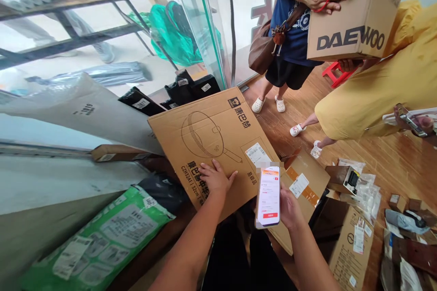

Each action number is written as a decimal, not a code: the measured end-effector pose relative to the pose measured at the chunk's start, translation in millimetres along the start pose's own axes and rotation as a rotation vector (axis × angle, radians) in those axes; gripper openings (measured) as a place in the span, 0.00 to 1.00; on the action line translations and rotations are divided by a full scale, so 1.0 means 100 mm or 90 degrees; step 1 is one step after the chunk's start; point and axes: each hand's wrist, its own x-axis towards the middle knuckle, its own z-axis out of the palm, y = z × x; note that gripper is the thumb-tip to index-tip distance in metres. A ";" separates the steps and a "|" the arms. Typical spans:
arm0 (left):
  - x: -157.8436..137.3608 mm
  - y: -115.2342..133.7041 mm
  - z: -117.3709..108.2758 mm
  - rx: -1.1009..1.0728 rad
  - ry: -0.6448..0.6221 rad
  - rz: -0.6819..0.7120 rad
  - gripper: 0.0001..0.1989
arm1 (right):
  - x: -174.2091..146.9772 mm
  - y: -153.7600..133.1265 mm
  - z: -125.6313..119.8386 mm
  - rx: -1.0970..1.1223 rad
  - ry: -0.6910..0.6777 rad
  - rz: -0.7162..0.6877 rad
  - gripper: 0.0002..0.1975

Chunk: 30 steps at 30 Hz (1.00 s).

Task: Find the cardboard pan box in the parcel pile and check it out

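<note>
My left hand (pixel 215 176) lies flat, fingers spread, on a large flat cardboard box (pixel 218 138) printed with a frying-pan drawing and a white shipping label. That box leans over other parcels in front of me. My right hand (pixel 289 207) holds a smartphone (pixel 268 196) upright beside the box's lower right edge. Its lit screen shows white and orange panels and faces me.
A green plastic parcel (pixel 102 241) and black bags (pixel 186 88) lie left and behind. Smaller cartons (pixel 348 241) and packets litter the wooden floor at right. One person carries a DAEWOO box (pixel 355 18); another in yellow (pixel 385 86) bends over. A glass door (pixel 205 22) stands behind.
</note>
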 end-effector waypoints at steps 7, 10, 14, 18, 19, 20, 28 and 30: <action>0.03 -0.01 0.02 0.045 -0.015 -0.001 0.52 | 0.06 0.12 -0.33 -0.027 -0.024 0.002 0.26; 0.06 -0.02 0.08 0.059 -0.020 -0.004 0.54 | 0.21 0.17 -0.44 -0.077 0.038 -0.026 0.24; 0.08 -0.04 0.16 0.051 -0.016 -0.006 0.56 | 0.40 0.12 -0.49 -0.093 0.081 -0.029 0.29; 0.09 -0.07 0.23 0.040 -0.006 -0.003 0.57 | 0.48 0.03 -0.51 -0.068 0.057 -0.006 0.32; 0.10 -0.07 0.24 0.036 -0.004 -0.001 0.57 | 0.49 0.02 -0.51 -0.055 0.037 0.000 0.32; 0.10 -0.07 0.25 0.031 -0.003 0.001 0.58 | 0.49 0.01 -0.52 -0.044 0.013 0.007 0.31; 0.10 -0.07 0.27 0.002 -0.011 -0.009 0.57 | 0.40 -0.03 -0.48 -0.098 -0.025 0.021 0.35; 0.09 -0.07 0.27 -0.004 -0.008 -0.013 0.57 | 0.37 -0.04 -0.45 -0.116 -0.002 0.029 0.37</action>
